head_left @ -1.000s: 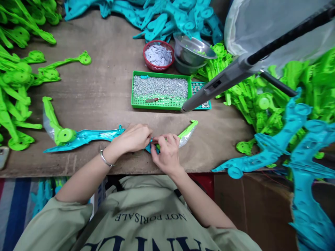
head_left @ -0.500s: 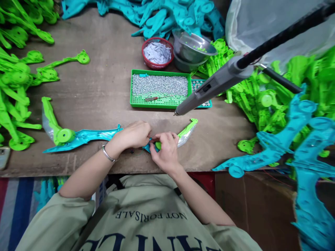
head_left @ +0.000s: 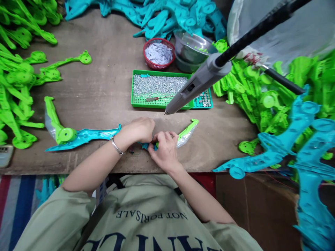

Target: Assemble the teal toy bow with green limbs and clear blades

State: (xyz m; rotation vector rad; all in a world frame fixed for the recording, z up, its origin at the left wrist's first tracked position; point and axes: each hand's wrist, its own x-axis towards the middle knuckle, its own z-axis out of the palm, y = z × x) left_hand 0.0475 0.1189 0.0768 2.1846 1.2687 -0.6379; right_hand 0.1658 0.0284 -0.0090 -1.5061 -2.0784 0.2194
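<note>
A teal and green plastic toy bow [head_left: 86, 135] lies along the near edge of the wooden table [head_left: 104, 87]. My left hand [head_left: 138, 129] is closed over its middle. My right hand [head_left: 163, 148] pinches the same spot from the right, fingers curled on the teal part beside a green disc. The bow's right limb [head_left: 187, 131], green with a clear blade, sticks out past my right hand. A grey powered screwdriver [head_left: 195, 85] hangs on a black rod above the table, tip pointing down just above my hands.
A green tray of small screws [head_left: 159, 89] holds a red-handled screwdriver [head_left: 153, 99]. Behind it stand a red basket [head_left: 158, 54] and a metal bowl [head_left: 192, 47]. Green parts [head_left: 18, 80] pile at the left, teal and green parts [head_left: 274, 104] at the right.
The hanging screwdriver has swung left, its tip now nearer my hands. Both hands stay closed on the bow's middle, with small finger shifts.
</note>
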